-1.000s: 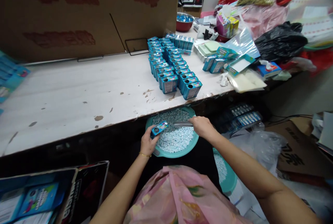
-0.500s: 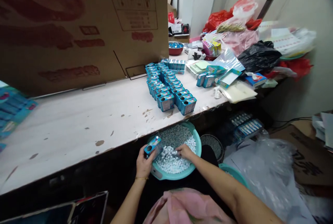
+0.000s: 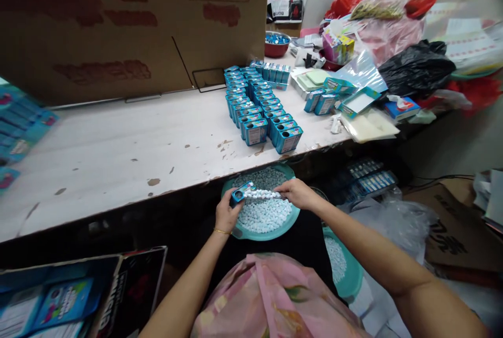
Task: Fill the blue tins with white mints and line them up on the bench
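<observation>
My left hand grips a small blue tin, tilted over the left side of a turquoise basin. My right hand pinches the end of a narrow scoop heaped with a row of small white pellets. The scoop's far end reaches the tin; whether pellets are entering it I cannot tell. Beneath both hands, loose white pellets fill the basin, which rests at my lap below the table edge. On the table, rows of similar blue tins stand upright, dark round openings showing on the nearer ones.
A big cardboard box stands along the back of the white table. Plastic bags and opened packaging crowd the right end. A second turquoise basin sits low at my right. An open carton with blue packs lies at lower left.
My right hand has lifted from the pellets, bringing up a loaded scoop beside the tin. My left hand still holds the tin. The camera view has tilted downward.
</observation>
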